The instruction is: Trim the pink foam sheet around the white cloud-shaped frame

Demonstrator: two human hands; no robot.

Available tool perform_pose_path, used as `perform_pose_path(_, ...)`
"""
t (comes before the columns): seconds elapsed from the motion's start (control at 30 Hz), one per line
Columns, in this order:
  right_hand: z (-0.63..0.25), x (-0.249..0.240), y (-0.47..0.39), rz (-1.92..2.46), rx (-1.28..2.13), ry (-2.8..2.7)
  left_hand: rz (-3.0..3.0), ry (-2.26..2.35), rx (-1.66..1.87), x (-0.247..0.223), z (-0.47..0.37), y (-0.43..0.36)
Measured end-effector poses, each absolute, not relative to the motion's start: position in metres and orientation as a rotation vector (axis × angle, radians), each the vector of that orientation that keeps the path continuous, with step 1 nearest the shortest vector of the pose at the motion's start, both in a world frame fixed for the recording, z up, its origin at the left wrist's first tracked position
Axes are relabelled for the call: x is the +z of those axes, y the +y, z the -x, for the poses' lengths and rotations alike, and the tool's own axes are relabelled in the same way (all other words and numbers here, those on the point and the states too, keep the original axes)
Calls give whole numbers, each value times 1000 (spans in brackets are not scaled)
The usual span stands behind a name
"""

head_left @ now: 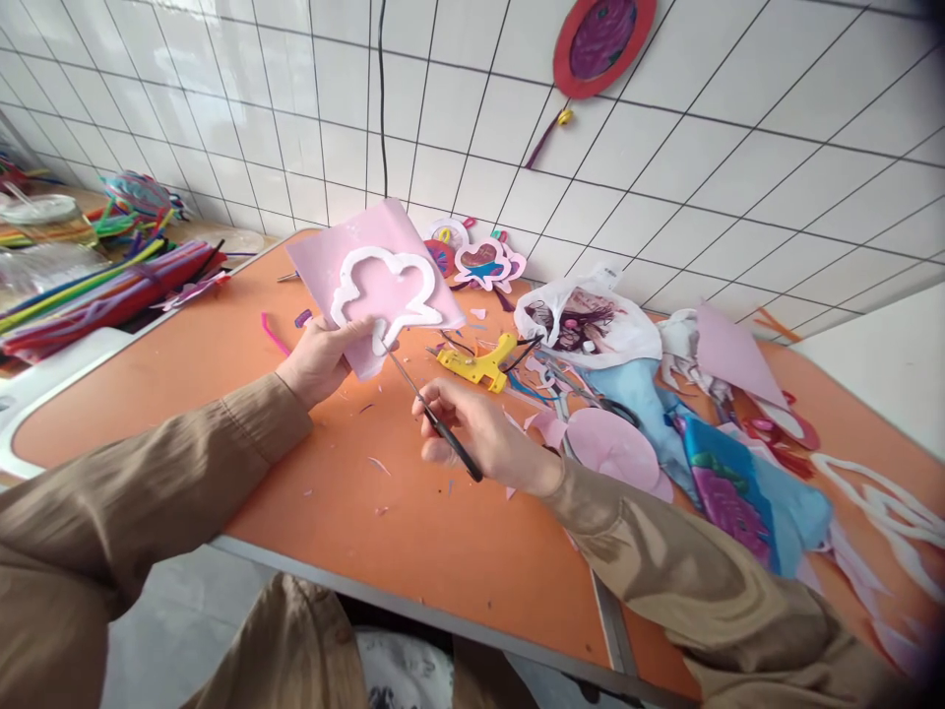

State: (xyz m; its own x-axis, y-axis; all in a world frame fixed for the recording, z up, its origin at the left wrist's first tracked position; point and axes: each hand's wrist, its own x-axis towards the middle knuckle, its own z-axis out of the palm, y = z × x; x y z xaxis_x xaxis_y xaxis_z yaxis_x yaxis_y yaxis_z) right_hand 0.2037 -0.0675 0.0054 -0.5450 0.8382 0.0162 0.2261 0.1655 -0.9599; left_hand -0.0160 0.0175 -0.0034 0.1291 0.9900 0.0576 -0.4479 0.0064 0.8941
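My left hand (323, 356) pinches the lower left edge of a pink sheet (317, 258), raised above the orange table (310, 502). On the sheet lies a white wavy-edged outline (424, 286) with a pink middle. My right hand (491, 433) is closed around black-handled scissors (454, 443). Their thin blades point up and left and meet the lower edge of the white outline, close to my left fingertips. Whether the blades are parted is too small to tell.
A yellow glue gun (479, 364) lies beyond my right hand. Pink discs (616, 448), a white plastic bag (635, 335) and blue cloth (797, 512) cover the right side. Colourful pipe cleaners (110, 295) lie at the far left. A tiled wall (435, 118) rises behind.
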Motion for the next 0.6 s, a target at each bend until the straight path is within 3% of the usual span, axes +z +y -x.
perform_pose_path(0.23,-206,-3,-73,842,1667,-1612,-896,817,1370,-3,21,25)
perform_pose_path(0.6,-204,-25,-67,882,1622,-1306,-787,825,1409,4,19,22)
